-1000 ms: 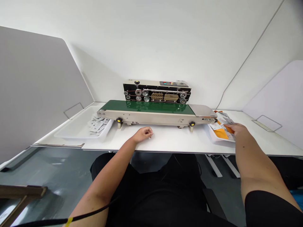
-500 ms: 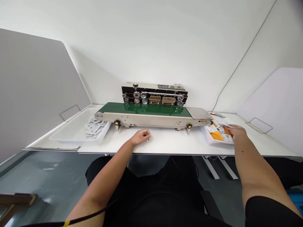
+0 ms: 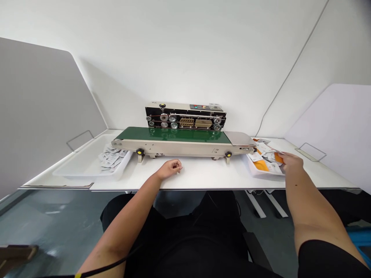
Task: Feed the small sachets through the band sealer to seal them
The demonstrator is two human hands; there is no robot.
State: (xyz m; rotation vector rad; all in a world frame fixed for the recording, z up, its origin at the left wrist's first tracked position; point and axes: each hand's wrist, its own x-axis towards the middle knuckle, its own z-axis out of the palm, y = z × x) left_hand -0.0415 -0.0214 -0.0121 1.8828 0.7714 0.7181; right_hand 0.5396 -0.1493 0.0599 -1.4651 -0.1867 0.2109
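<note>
My left hand (image 3: 170, 169) rests on the white table in front of the sealing machine's conveyor, its fingers curled in and nothing showing in them. On the right, my right hand (image 3: 292, 162) is over a white plastic bin (image 3: 268, 175) of flat packets, some white and some orange. Its fingers are closed on a packet (image 3: 278, 157) with an orange face at the bin's right side. Part of that packet is hidden by the fingers. The band sealer (image 3: 185, 120) has a green belt (image 3: 174, 134) and stands between the two bins.
A second white bin (image 3: 84, 172) at the left holds a pile of small white packets (image 3: 112, 158). Grey partition panels (image 3: 37, 112) flank the table, with wire brackets near their feet. A cable runs up the wall at the right.
The whole view has shifted slightly, so most things appear a little further left. My right hand keeps its grip at the right bin; my left hand stays curled on the table.
</note>
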